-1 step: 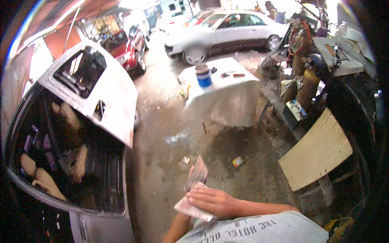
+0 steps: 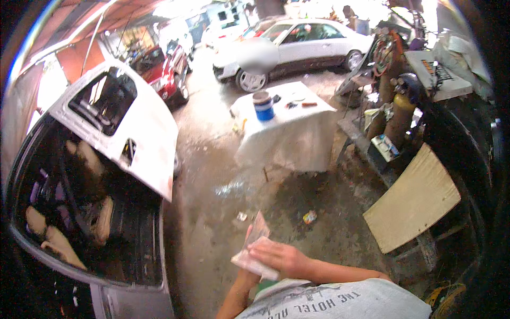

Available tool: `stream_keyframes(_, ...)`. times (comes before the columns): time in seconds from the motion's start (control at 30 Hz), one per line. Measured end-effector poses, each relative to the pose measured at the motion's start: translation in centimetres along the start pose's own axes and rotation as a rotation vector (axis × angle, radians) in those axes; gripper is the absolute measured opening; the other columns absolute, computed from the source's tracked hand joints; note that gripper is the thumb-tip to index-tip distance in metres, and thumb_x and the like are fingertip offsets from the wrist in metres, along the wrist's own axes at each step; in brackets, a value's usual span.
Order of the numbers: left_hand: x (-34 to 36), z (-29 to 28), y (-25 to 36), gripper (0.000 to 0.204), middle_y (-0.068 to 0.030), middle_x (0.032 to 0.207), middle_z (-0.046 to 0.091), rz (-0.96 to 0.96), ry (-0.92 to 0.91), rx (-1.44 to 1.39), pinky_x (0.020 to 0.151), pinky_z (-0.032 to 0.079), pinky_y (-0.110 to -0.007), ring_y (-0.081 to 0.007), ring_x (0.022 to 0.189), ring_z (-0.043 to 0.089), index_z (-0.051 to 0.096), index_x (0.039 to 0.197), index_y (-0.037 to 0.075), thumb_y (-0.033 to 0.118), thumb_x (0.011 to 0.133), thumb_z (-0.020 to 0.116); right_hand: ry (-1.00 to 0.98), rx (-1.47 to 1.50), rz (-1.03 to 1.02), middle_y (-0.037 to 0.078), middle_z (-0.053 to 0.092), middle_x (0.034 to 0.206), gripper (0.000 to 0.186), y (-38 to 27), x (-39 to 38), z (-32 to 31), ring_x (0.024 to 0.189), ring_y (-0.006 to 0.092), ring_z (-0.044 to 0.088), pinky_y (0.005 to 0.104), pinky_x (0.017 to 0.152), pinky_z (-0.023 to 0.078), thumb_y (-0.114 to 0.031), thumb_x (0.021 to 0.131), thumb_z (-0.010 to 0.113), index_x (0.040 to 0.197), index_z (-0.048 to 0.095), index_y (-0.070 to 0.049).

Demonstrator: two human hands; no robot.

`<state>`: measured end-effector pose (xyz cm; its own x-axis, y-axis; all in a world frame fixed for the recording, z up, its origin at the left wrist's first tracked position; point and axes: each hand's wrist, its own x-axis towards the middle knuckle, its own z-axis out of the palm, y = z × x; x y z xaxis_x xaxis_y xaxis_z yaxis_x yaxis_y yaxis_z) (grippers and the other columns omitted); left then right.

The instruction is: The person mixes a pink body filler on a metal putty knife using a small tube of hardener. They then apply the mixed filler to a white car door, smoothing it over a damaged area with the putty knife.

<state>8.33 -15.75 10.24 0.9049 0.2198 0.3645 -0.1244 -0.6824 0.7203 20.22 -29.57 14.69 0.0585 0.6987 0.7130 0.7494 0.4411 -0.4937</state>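
A pale, pinkish-white folded sheet of paper (image 2: 256, 266), with a darker greyish-brown part (image 2: 259, 228) sticking out beyond it, is between my hands in front of my shirt. My right hand (image 2: 281, 257) lies across the top of the sheet, its fingers together and pressed onto it. Underneath, my left hand (image 2: 247, 272) supports the sheet; only its wrist and a little of its fingers show. Whether the pale and dark parts are one piece or two, I cannot tell.
At left stands a car body with its white door (image 2: 151, 141) open. Ahead, a white-covered table (image 2: 287, 143) bears a blue can (image 2: 263, 108) and small tools. To the right are a beige panel (image 2: 414, 202) and a gas cylinder (image 2: 398, 119). Litter (image 2: 309, 217) lies on the floor.
My right hand and the pale sheet have shifted slightly, and less of the dark part shows. The whole view has tilted a little upward.
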Motion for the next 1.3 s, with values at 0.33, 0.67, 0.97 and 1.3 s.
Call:
stream_keyframes(0.33,1.1,0.6,-3.0,0.058,-0.0112,0.146,0.048,-0.164,0.052,0.201,0.121,0.025,-0.044,-0.0249,0.137,0.044,0.032,0.152,0.006,0.023,0.099,0.051,0.008,-0.032,0.02,0.017,0.055,0.144,0.043,4.0,-0.4,0.1,0.132,0.0306,0.055,0.0425,0.11,0.045,-0.007,0.096,0.052,0.138,0.055,0.003)
stream_keyframes(0.67,2.8,1.9,1.5,0.064,-0.0112,0.143,0.048,-0.346,0.322,-0.406,0.114,0.032,-0.04,-0.0242,0.132,0.046,0.029,0.153,0.005,0.018,0.097,0.056,0.108,0.051,0.007,0.021,0.053,0.143,0.053,4.0,-1.9,2.1,0.128,0.0377,0.056,0.0447,0.108,0.046,-0.009,0.094,0.058,0.144,0.046,0.003)
stream_keyframes(0.97,1.1,2.7,2.9,0.07,-0.0112,0.14,0.048,-0.407,0.395,-0.61,0.107,0.037,-0.037,-0.0235,0.128,0.048,0.026,0.154,0.004,0.014,0.094,0.061,0.135,-0.076,-0.033,0.019,0.054,0.142,0.048,3.5,-0.7,2.0,0.128,0.0344,0.056,0.0445,0.108,0.045,-0.007,0.092,0.059,0.139,0.054,0.0)
stream_keyframes(1.3,-1.0,-0.3,1.1,0.077,-0.0112,0.145,0.045,-0.219,0.14,-0.26,0.107,0.043,-0.04,-0.0249,0.131,0.048,0.022,0.156,0.005,0.015,0.093,0.065,0.225,0.069,0.154,0.02,0.06,0.131,0.053,0.2,-0.1,2.2,0.121,0.0382,0.059,0.0436,0.105,0.047,0.0,0.083,0.063,0.136,0.056,-0.002)
